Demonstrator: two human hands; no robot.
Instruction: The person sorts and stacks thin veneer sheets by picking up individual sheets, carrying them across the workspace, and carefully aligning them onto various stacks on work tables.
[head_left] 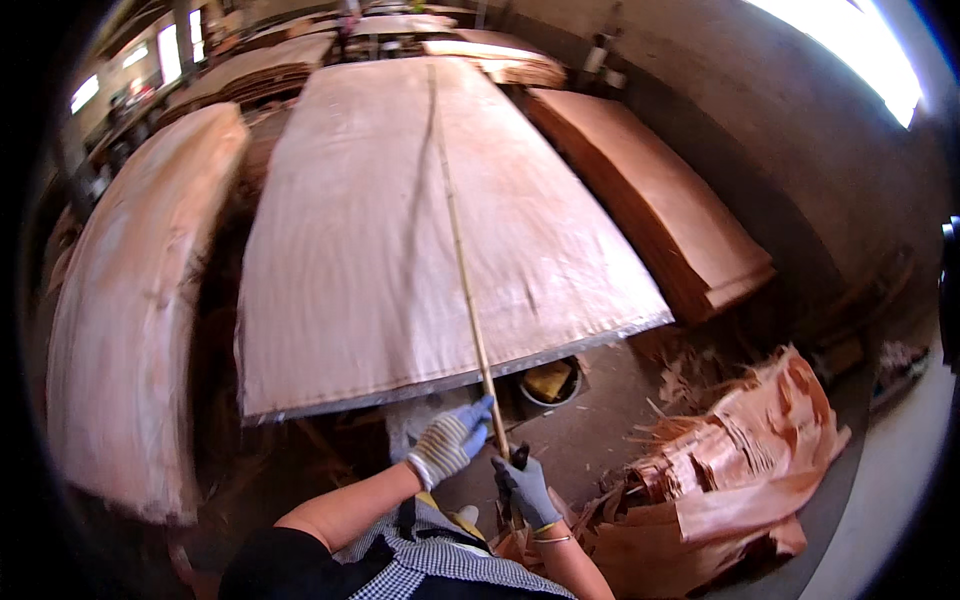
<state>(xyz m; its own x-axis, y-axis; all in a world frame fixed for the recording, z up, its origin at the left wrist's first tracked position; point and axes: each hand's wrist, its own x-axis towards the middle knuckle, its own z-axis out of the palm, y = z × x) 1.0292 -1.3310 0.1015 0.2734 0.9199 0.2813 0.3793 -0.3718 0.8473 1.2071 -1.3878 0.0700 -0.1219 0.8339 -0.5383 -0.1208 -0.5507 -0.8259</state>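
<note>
A long, thin bamboo pole (461, 255) runs from my hands far up over a broad pale wood veneer sheet (400, 230) on a table. My right hand (530, 492), in a grey glove with dark fingertips, is closed round the pole's near end. Just ahead of it and to the left, my left hand (450, 444) wears a striped glove with blue fingers, its fingers against the pole and seemingly curled on it. A dark shadow lies beside the pole on the sheet.
Stacked veneer stands on the right (650, 190), and a curved veneer pile (140, 310) on the left. Torn veneer scraps (740, 450) heap at lower right. Under the table's front edge sits a round bucket (551, 404) with something yellow inside. A wall (760, 120) rises at right.
</note>
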